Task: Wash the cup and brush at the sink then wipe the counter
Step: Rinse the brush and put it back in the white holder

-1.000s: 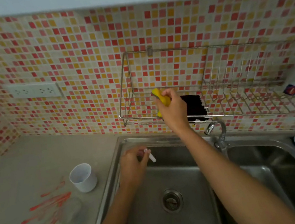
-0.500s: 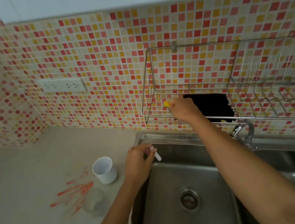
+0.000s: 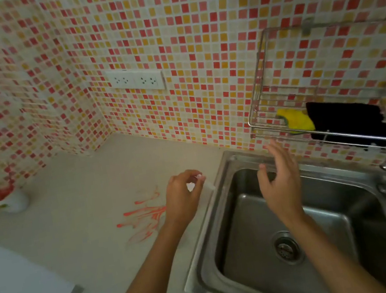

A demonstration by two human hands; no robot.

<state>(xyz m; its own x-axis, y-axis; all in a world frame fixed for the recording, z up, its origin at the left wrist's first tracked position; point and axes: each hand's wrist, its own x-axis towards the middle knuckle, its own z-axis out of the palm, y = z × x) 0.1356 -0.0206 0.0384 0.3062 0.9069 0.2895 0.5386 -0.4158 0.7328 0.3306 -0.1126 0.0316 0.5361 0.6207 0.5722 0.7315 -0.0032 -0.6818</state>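
Now the left hand [image 3: 180, 199] pinches the thin white brush [image 3: 207, 185] over the pale worktop [image 3: 89, 202], near the steel sink [image 3: 226, 217], ready for washing. Right hand [image 3: 279, 183] hangs above it, fingers [image 3: 275, 150] wide. No cup shows.

The brush [image 3: 208, 186] is a thin white stick, only its pale end showing, tilted down toward the sink [image 3: 225, 207], just left of its rim, pinched in the left hand [image 3: 183, 200]; the sink is a steel basin with a round drain, dry-looking; the counter [image 3: 91, 214] is pale beige, left of the sink, smeared with orange-red streaks [image 3: 145, 218] just left of the rim; the cup cannot be made out.
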